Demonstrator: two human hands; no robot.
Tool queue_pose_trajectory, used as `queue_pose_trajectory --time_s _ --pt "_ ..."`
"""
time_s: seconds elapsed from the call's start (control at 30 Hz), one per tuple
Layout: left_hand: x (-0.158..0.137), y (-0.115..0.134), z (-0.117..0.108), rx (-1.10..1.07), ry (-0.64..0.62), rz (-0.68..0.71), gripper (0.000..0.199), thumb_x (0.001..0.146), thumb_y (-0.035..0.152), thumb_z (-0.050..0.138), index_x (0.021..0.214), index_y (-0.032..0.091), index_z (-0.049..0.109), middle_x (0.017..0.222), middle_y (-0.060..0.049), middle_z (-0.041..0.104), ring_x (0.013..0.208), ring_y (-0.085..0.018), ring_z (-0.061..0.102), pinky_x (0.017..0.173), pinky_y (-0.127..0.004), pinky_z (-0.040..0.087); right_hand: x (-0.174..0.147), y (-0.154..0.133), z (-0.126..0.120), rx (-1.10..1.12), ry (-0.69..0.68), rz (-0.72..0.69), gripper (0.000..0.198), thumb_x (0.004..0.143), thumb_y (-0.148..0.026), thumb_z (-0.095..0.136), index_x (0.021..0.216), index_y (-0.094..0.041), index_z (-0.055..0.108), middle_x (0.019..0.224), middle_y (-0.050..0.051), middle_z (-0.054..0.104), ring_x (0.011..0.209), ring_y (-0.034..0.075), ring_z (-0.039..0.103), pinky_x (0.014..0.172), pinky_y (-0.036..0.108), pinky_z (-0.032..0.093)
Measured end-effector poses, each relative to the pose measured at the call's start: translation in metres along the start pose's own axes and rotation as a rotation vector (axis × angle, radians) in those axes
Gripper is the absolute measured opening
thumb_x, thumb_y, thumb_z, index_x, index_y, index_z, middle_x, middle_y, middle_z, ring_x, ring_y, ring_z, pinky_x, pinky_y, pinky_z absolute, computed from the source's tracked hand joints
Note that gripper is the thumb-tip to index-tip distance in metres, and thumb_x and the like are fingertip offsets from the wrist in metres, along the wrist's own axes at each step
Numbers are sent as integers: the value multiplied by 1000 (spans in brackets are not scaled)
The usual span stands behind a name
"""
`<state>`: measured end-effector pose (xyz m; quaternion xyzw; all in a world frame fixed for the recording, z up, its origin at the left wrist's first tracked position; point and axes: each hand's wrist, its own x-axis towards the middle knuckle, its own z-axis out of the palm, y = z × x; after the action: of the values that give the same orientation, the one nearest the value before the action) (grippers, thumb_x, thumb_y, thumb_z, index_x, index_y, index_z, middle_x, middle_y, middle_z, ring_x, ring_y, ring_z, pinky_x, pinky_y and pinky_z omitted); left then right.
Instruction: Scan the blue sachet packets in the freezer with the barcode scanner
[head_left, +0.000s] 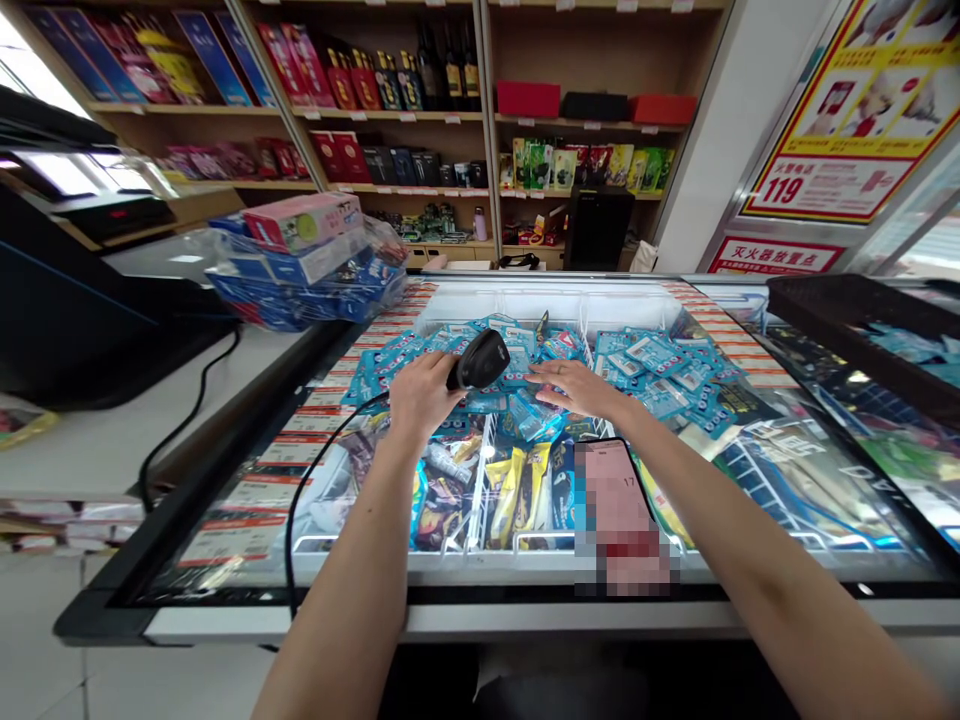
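My left hand is wrapped round the handle of a black barcode scanner, its head tilted to the right. A black cable runs from the scanner down toward the front edge. My right hand reaches in from the right, palm down, fingers stretched out over blue packets. Whether its fingertips touch a packet I cannot tell. More blue packets lie spread on the glass top of the chest freezer. Below the right forearm rests a phone with a lit screen, partly pixelated.
Wrapped ice creams show through the glass in wire baskets. Plastic-wrapped boxes stand at the back left, beside a dark monitor-like device. At the right sits a brown tray. Shelves with bottles and boxes line the far wall.
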<state>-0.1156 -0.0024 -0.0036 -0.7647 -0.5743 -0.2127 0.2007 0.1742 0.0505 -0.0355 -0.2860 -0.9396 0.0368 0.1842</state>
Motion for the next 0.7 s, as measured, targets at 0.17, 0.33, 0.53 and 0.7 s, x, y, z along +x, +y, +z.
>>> queue_pose_trajectory --time_s 0.17,0.33,0.53,0.7 --pt "0 2 -1 1 -12 10 28 77 32 64 103 21 62 97 -6 67 95 -26 62 71 -33 43 -16 4 0 38 62 115 43 96 -51 37 117 -25 63 131 5 59 121 23 53 101 41 41" --pt "0 4 -3 -4 -23 25 26 79 32 61 103 21 62 97 -7 67 95 -26 62 72 -33 43 -16 0 5 -26 194 310 49 92 -59 37 100 -21 66 104 8 69 102 24 61 91 39 46" --pt "1 8 -2 5 -52 48 29 79 33 60 105 22 62 97 -8 67 96 -25 62 74 -33 46 -2 -1 18 -128 271 463 66 79 -75 44 113 -22 64 115 13 60 112 30 52 93 47 42" --pt "1 8 1 -21 -69 89 30 79 33 58 107 22 62 97 -8 67 97 -25 61 76 -34 46 1 13 17 -23 222 501 58 72 -67 63 107 -21 65 116 13 59 115 32 50 95 48 41"
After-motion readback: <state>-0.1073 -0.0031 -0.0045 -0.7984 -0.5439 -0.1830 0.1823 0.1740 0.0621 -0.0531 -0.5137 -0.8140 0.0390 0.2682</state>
